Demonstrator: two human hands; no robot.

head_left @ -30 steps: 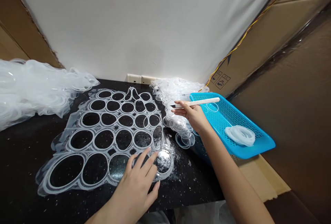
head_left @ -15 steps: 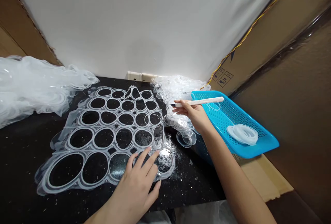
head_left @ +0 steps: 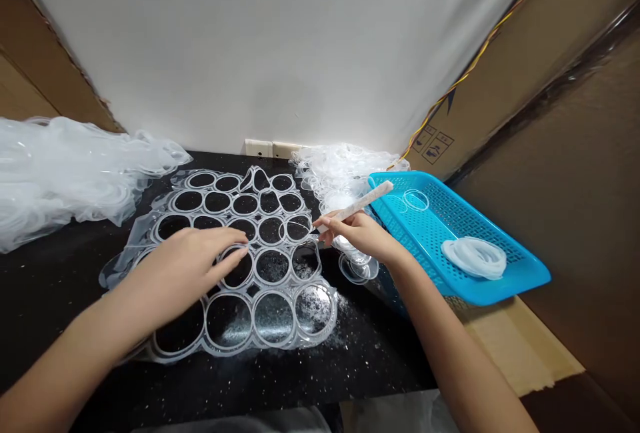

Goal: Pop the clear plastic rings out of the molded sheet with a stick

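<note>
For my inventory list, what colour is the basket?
The basket is bright blue; the head view shows it best.

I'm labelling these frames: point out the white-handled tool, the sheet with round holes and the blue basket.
White-handled tool (head_left: pixel 367 200): head view, middle of its handle.
Sheet with round holes (head_left: pixel 253 319): head view, strip between two front-row holes.
Blue basket (head_left: pixel 429 229): head view, bare floor.

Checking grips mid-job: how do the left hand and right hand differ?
The left hand shows nothing held; the right hand grips a pen-like tool. The left hand's fingers extend; the right hand's curl around the tool. The left hand covers part of the sheet; the right hand is at its right edge. Both are bare.
</note>
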